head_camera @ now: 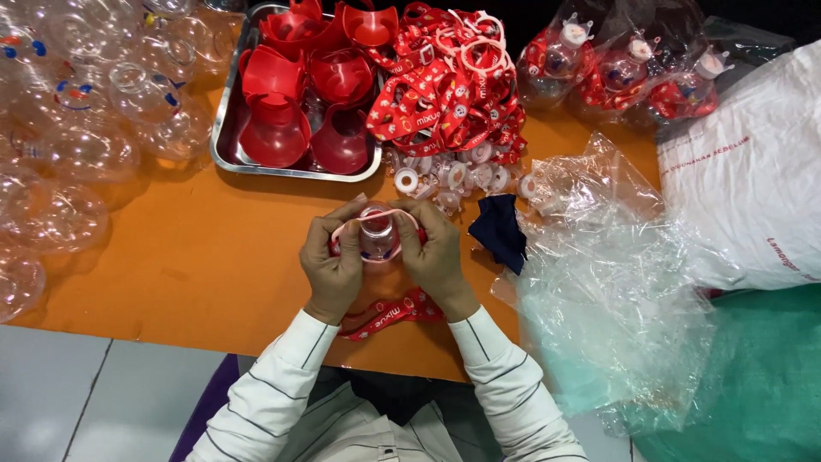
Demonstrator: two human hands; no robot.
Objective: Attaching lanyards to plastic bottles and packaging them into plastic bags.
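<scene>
My left hand (pixel 332 261) and my right hand (pixel 433 257) meet over the orange table (pixel 197 257) and together hold a small clear bottle (pixel 377 233) with a pale pink ring (pixel 389 215) around it. Fingers of both hands pinch the ring at the bottle's top. A red printed strap (pixel 389 312) hangs from the bottle and lies on the table between my wrists.
A metal tray (pixel 224 128) of red plastic cups stands at the back. Beside it lie a heap of red straps (pixel 445 94), white caps (pixel 453 175), a dark blue cloth (pixel 500 231). Clear bottles (pixel 77 128) crowd the left; plastic bags (pixel 607 282) cover the right.
</scene>
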